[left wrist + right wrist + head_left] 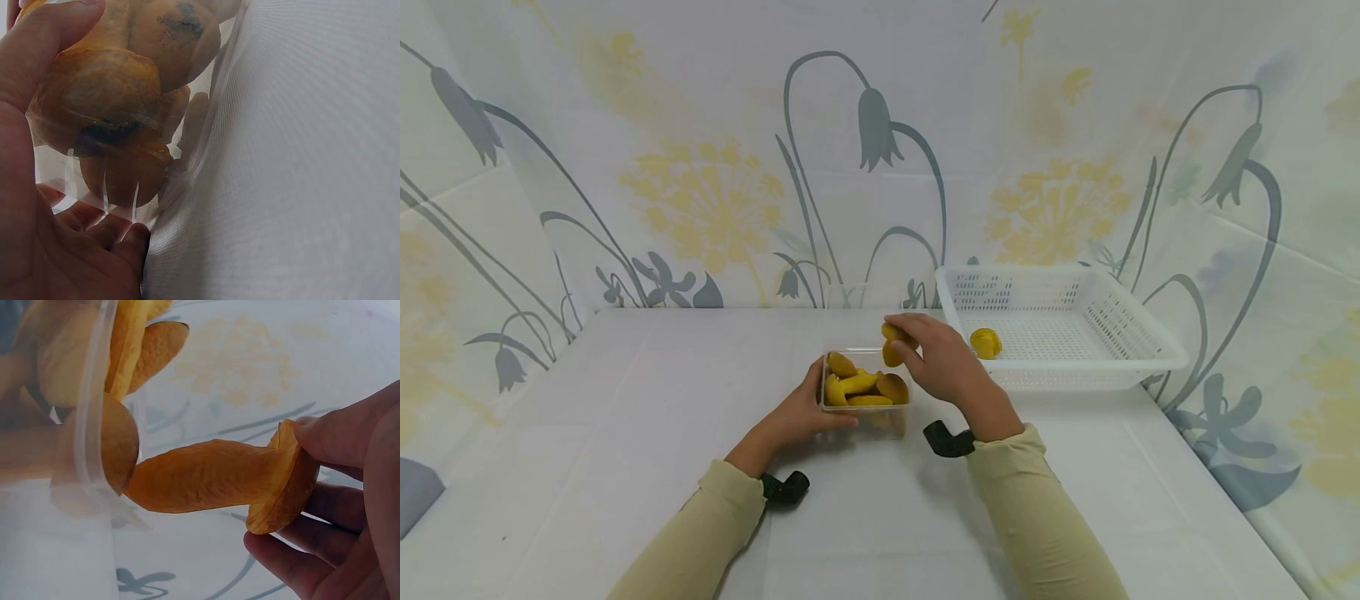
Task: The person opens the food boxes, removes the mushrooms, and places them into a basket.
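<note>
In the head view my right hand [951, 362] holds a yellow-brown mushroom [892, 353] just above the right side of a clear plastic box [867, 407]. Thumb and fingers pinch the mushroom [206, 478] by its cap in the right wrist view, its stem pointing toward the box. Several more mushrooms [857, 385] fill the box, some rising to the rim. My left hand [797, 417] grips the box from its left side, thumb along the near wall. Through the clear wall, the left wrist view shows mushrooms [100, 94] with dark patches.
A white perforated basket [1075, 365] stands at the back right, with one mushroom [985, 343] in its left corner. A clear lid-like flap [865, 296] rises behind the box. White cloth [647, 467] covers the table, and a flower-printed curtain [715, 192] hangs behind it.
</note>
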